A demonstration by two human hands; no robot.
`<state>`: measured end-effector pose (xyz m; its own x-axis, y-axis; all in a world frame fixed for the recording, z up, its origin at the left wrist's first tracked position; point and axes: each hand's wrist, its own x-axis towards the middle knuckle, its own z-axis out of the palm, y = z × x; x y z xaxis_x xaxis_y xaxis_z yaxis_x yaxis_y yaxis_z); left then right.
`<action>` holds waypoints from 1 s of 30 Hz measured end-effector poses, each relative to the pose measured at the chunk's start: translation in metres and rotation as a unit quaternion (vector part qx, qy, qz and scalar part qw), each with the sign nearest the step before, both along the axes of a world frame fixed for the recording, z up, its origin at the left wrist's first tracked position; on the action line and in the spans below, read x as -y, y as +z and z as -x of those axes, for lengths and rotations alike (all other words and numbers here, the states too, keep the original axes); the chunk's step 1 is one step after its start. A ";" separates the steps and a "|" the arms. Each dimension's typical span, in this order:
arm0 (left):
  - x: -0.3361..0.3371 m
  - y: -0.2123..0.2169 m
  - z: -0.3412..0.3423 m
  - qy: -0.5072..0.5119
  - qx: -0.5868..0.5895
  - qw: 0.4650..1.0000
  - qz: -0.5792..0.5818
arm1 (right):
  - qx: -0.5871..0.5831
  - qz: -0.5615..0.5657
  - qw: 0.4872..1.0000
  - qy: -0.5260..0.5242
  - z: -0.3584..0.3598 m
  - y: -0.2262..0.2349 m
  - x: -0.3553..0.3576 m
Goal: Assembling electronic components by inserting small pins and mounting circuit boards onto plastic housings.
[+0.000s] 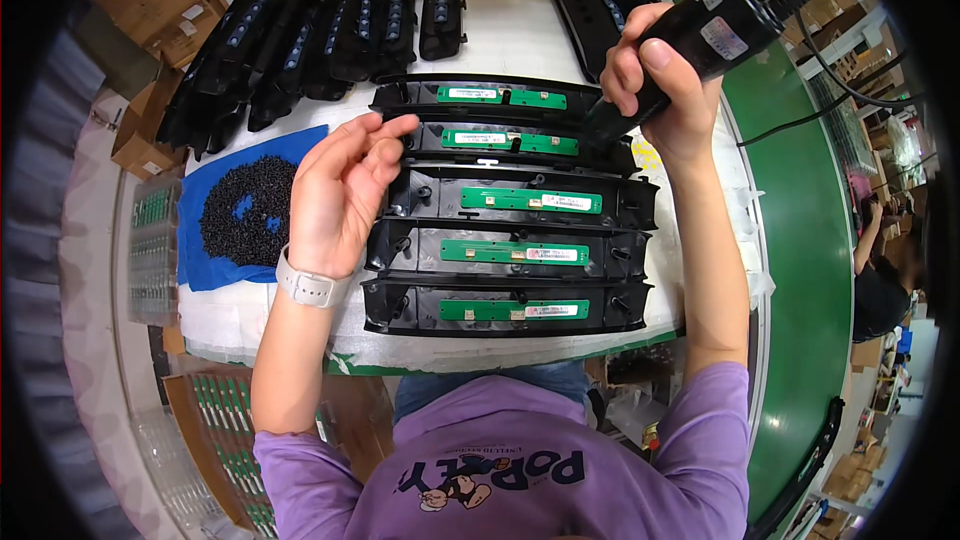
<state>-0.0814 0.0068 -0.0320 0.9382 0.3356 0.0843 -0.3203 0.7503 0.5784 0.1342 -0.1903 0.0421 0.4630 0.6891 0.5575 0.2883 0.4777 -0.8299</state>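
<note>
My right hand (pixel 665 80) is wrapped round a black corded electric screwdriver (pixel 712 32). Its dark tip end points down-left at the right end of the upper black plastic housings. Several of these housings lie in a stack of rows before me, each with a green circuit board; the nearest housing (pixel 410 312) carries one such board (pixel 515 309). At the left ends of the upper rows is my left hand (pixel 345 180), palm partly turned up, its fingers curled together by the second housing (pixel 425 137). Whatever those fingers hold is too small to make out.
A blue sheet (pixel 196 240) with a heap of small black screws (pixel 250 215) lies left. More black housings (pixel 345 25) stand along the far side, and another group (pixel 590 10) at far right. The screwdriver's cable (pixel 815 50) hangs at right. A co-worker (pixel 885 260) is at the far right.
</note>
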 end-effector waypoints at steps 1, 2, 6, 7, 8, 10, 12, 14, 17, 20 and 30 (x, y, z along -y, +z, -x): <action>0.012 0.013 -0.003 0.053 -0.063 0.996 -0.031 | -0.002 0.003 1.000 -0.010 0.000 0.000 0.000; 0.020 0.022 -0.006 0.106 -0.126 0.984 -0.063 | -0.001 0.004 1.000 -0.011 -0.001 0.000 0.000; 0.029 0.030 -0.008 0.109 -0.135 0.980 -0.095 | 0.007 0.012 1.000 -0.010 0.000 -0.001 -0.005; 0.029 0.029 -0.007 0.099 -0.134 0.979 -0.118 | 0.011 0.019 1.000 -0.015 0.000 -0.001 -0.005; 0.029 0.029 -0.007 0.090 -0.132 0.977 -0.142 | 0.011 0.018 1.000 -0.015 -0.001 -0.001 -0.007; 0.030 0.032 -0.007 0.083 -0.153 0.969 -0.175 | -0.002 0.022 1.000 -0.018 -0.002 -0.001 -0.008; 0.027 0.032 -0.004 0.076 -0.174 0.959 -0.209 | -0.002 0.020 1.000 -0.022 -0.001 -0.001 -0.007; 0.017 0.030 0.002 -0.070 -0.097 0.967 -0.223 | -0.002 0.016 1.000 -0.025 0.003 0.001 -0.005; 0.030 0.033 0.000 -0.018 -0.164 0.943 -0.289 | 0.046 0.048 0.997 -0.048 0.018 0.005 -0.005; 0.038 0.032 -0.003 -0.023 -0.187 0.928 -0.321 | 0.040 0.036 0.998 -0.044 0.022 0.008 -0.001; 0.051 0.031 -0.003 -0.094 -0.154 0.937 -0.298 | -0.138 -0.188 0.935 0.268 0.048 0.038 0.024</action>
